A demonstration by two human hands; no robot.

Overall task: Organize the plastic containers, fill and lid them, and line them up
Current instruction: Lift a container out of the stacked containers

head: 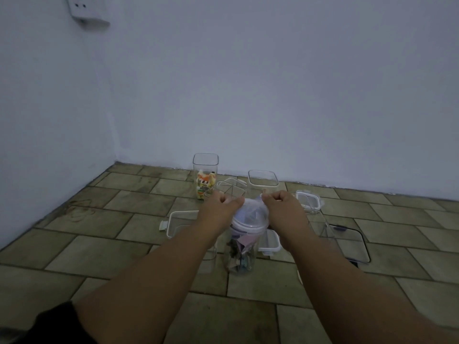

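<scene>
Stage: lidding of the first jar, early to middle of the whole job as we judge it.
Round jar (241, 254): upright on the tiled floor (124, 256), centre of view, between our forearms; we see mixed small items inside, too blurred to name.
Round lid (249, 220): on the jar's mouth; we cannot tell whether it is fully seated.
Left hand (223, 202): fingers curled tight, thumb side at the lid's far left rim, which it appears to pinch.
Right hand (282, 202): curled the same way, appearing to pinch the lid's far right rim.
Tall container (205, 167): upright near the wall (273, 83), beyond the left hand; coloured packets fill its lower half; no lid on it.
Short container (263, 181): upright, near the tall one on its right; open, and it looks empty to us.
Left lid (173, 222): flat on the floor, left of the jar.
Near lid (272, 242): flat, just right of the jar.
Far lid (308, 198): flat, beyond the right hand.
Large clear piece (352, 240): farther right, with dark clips; lid or shallow box, we cannot tell.
Done, in our judgement: one jar filled, one container part filled.
Left, in our judgement: seat this lid, fill the empty container, lid the others, and set all of them in a row; at present they stand scattered.
</scene>
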